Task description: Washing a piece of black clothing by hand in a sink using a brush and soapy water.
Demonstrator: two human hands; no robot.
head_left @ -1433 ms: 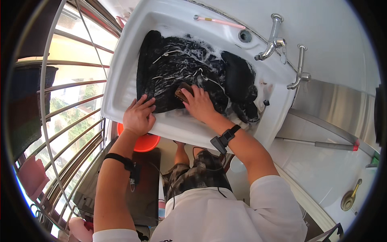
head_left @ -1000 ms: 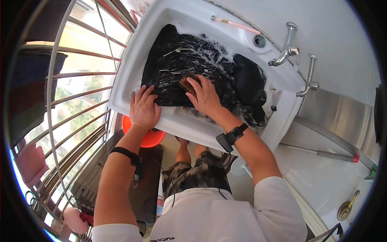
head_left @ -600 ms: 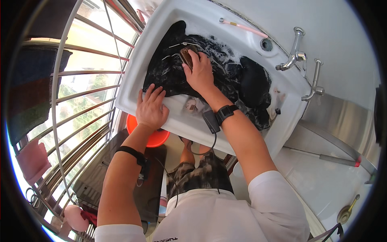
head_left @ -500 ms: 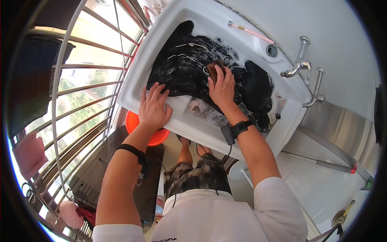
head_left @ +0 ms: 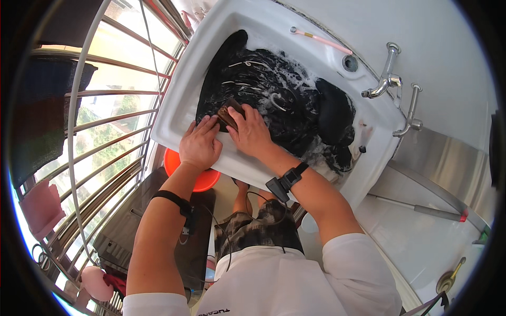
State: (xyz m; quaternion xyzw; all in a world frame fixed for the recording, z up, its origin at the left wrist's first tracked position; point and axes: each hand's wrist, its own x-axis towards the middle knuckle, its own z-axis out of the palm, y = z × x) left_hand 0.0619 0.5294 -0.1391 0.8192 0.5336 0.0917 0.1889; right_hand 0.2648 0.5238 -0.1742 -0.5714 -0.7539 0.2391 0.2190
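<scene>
A wet black garment (head_left: 295, 113), streaked with white suds, spreads across the white sink (head_left: 176, 102). My right hand (head_left: 252, 132) grips a brown scrubbing brush (head_left: 230, 111) and holds it against the garment near its left end. Beside the brush, my left hand (head_left: 200, 145) rests on the sink's near-left rim. Its outstretched fingers press the garment's edge, and their tips lie close to the brush. The brush's underside is hidden.
A pink-handled tool (head_left: 321, 41) lies on the sink's far ledge, beside a round hole (head_left: 350, 63). Two metal taps (head_left: 387, 81) project from the right wall. An orange basin (head_left: 206, 180) stands below the left corner. Barred windows (head_left: 113, 124) line the left side.
My right hand has moved the brush left and toward me, from the garment's middle to beside my left hand. The left hand's fingers have drawn closer together.
</scene>
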